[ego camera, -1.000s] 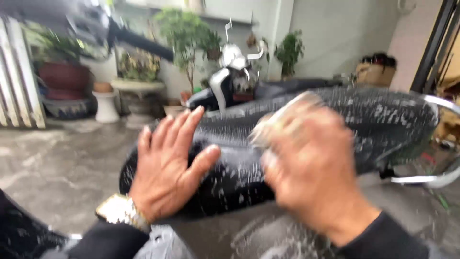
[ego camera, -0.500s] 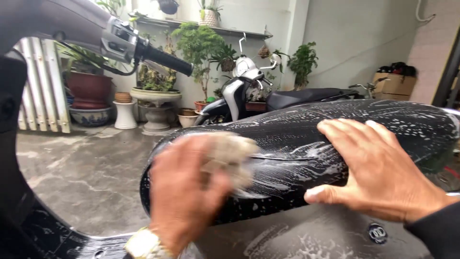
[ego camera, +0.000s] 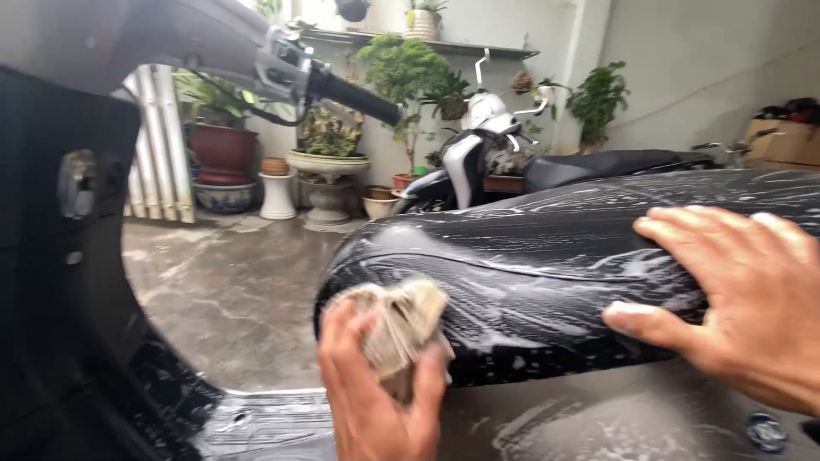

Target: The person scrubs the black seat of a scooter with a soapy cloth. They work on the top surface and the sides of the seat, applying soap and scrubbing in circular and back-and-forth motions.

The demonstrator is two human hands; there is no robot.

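Left hand (ego camera: 376,401): fingers closed around a wadded beige cloth (ego camera: 401,329), pressed to the front end of the seat.
Right hand (ego camera: 739,294): open, fingers spread flat on the seat's side, holding nothing.
Seat (ego camera: 547,282): black, soapy, streaked with suds, between both hands.
Handlebar grip (ego camera: 354,94): black, upper left.
Second scooter (ego camera: 512,162): parked behind.
Potted plants (ego camera: 401,77): along the far wall.

Soapy black scooter seat (ego camera: 564,282) bears a rag (ego camera: 397,329) and a flat hand (ego camera: 752,299).
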